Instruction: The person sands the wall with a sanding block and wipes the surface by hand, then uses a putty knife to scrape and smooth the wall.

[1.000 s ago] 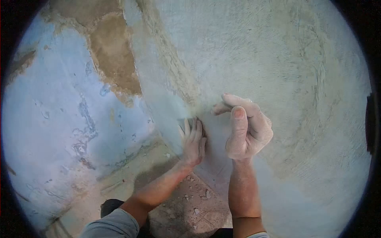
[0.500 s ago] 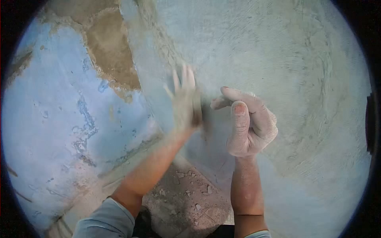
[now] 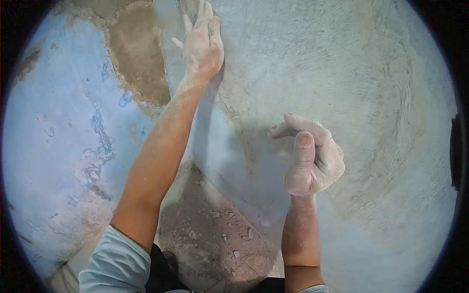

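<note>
My left hand [image 3: 202, 49] reaches far up the wall, its fingers stretched out and lying against the plaster near a rough strip. Whether anything lies under its palm is hidden. Pale dust covers my right hand [image 3: 315, 158], which is loosely curled with the thumb raised and the fingers bent toward the left. Nothing shows in its grasp, and it is in front of the grey-green plastered wall [image 3: 342, 63]. Left of my left arm, the wall has worn blue paint [image 3: 63, 122] and a bare brown patch [image 3: 139, 53].
Below, the wall meets a dusty floor [image 3: 190, 234] strewn with several broken chips [image 3: 250, 233]. Peeled, flaking marks [image 3: 100, 146] run down the blue paint. A dark object [image 3: 457, 151] stands at the right edge of view.
My left hand has swept upward and slightly left along the wall, from mid-view to near the top. My right hand has shifted only a little to the right and down.
</note>
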